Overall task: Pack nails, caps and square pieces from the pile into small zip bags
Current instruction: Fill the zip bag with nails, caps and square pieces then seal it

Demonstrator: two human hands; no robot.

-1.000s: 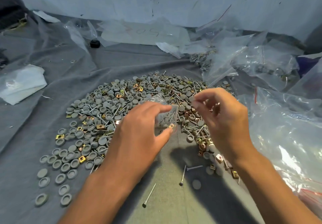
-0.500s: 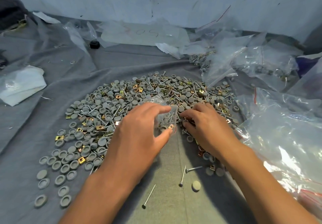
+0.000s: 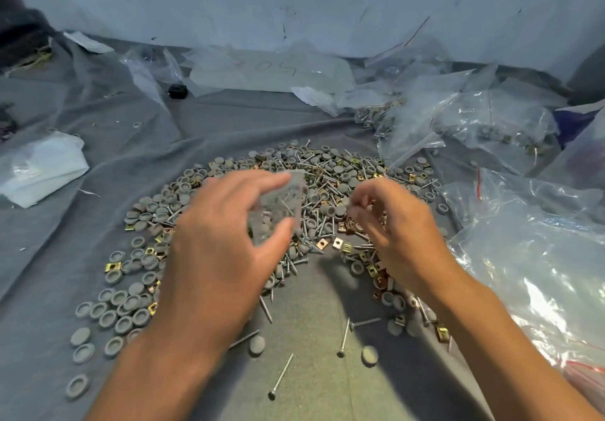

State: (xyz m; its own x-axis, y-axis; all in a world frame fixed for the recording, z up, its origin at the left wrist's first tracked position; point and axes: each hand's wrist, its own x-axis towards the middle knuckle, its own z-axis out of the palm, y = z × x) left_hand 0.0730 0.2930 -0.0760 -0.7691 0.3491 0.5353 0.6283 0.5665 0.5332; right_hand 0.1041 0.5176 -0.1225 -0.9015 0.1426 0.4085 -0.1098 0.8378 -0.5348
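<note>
A pile of grey round caps, long nails and brass square pieces is spread over the grey cloth. My left hand holds a small clear zip bag above the pile, thumb below and fingers on top; nails and a cap show through it. My right hand hovers just right of the bag with curled fingertips pinching something small; motion blur hides what it is. Loose nails and a loose cap lie on the cloth between my forearms.
Large clear plastic bags are heaped along the right side, some holding packed hardware. A folded white bag lies at the left, a black knob at the back, and a pale wall closes off the far edge.
My right hand dipped into the pile, then lifted off it toward the bag's mouth. My left hand raised the bag a little. The view has shifted closer.
</note>
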